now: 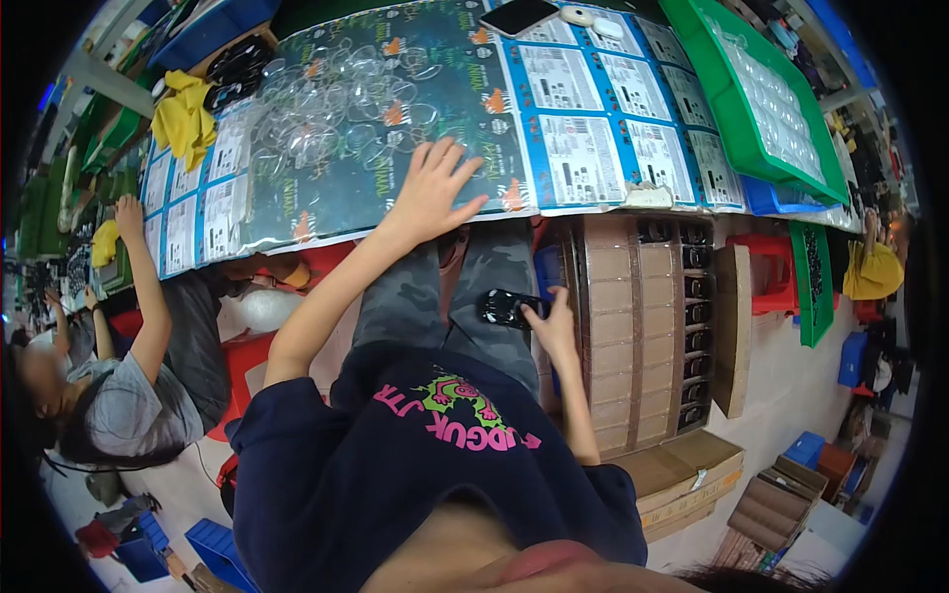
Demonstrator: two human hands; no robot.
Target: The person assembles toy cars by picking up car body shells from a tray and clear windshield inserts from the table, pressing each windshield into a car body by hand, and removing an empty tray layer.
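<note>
My left hand [433, 191] lies on the patterned table covering [470, 99], fingers spread, holding nothing. Just beyond its fingertips is a loose heap of clear, rounded plastic pieces [341, 104]. Down at my lap, my right hand [556, 324] grips a glossy black toy car [506, 308] by its right end, over my grey camouflage trousers. To the right of that hand stands a cardboard carton with divided compartments [633, 326]. A column of similar black items [698, 341] fills its right side, while brown card shows across the others.
A green tray of clear plastic parts [776, 109] stands at the table's right end. At the far edge are a phone [519, 16] and a white case [607, 30]. Yellow cloth [184, 114] lies at the left. Another person [138, 395] sits to my left, reaching toward the table.
</note>
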